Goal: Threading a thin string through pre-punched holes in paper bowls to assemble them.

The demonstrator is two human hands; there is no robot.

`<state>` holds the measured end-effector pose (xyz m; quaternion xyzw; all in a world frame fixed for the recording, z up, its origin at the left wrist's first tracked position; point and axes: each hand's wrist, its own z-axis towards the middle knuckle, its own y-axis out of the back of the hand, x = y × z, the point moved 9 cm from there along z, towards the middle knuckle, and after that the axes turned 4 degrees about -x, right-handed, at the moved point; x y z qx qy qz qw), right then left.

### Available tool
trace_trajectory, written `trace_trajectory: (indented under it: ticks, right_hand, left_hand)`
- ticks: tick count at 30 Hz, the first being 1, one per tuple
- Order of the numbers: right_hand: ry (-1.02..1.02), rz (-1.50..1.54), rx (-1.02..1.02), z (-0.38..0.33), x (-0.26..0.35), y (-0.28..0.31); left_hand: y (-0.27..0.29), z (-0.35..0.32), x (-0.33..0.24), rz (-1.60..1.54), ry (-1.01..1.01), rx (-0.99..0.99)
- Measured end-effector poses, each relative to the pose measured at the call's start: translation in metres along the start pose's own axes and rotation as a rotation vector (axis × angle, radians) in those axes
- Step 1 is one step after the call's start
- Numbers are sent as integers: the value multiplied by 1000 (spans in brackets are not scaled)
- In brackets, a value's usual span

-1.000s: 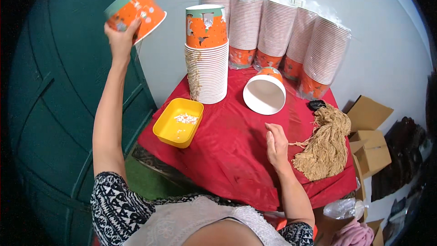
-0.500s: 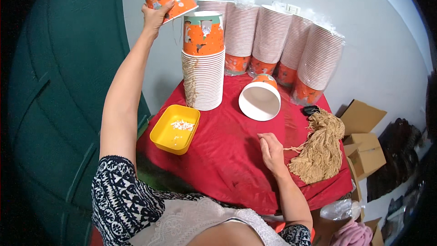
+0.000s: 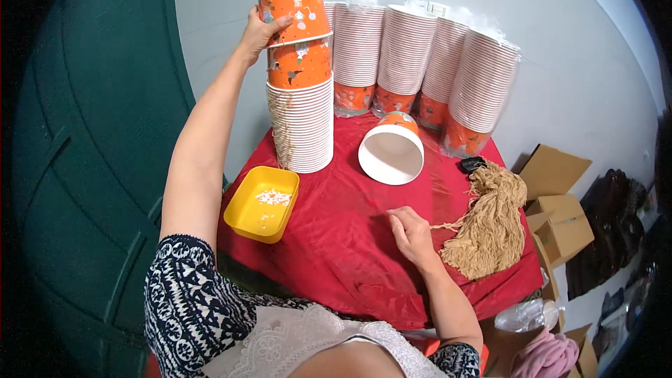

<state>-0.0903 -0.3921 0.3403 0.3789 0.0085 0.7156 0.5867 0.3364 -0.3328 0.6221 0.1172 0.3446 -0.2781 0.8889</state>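
Note:
My left hand grips an upside-down orange paper bucket with a green base and cartoon figures. Its white rim sits around the top of the tall stack of nested paper buckets, also upside down. Tan cords hang down the stack's left side. Low over the red cloth, my right hand is closed with fingers curled; what they hold, if anything, is hidden. A tan strand runs toward it from a bundle of tan cords. Beyond that hand another paper bucket lies on its side, white mouth facing me.
A yellow plastic tray with small white pieces stands at the left of the red-covered table. Several plastic-wrapped bucket stacks line the wall. A black object touches the cord bundle. Cardboard boxes stand at right.
My left hand has brought the orange bucket right and down from beside the stack onto its top, turning it from tilted to nearly upright. My right hand has barely moved.

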Motion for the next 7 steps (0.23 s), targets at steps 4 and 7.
trace_trajectory:
  ticks: [4,7]
  right_hand:
    - [41,-15,22,1,5,-4]
    - [16,-13,43,1,5,-5]
  left_hand:
    - [-3,0,11,85,-11,95]
    - [6,-4,24,154,2,48]
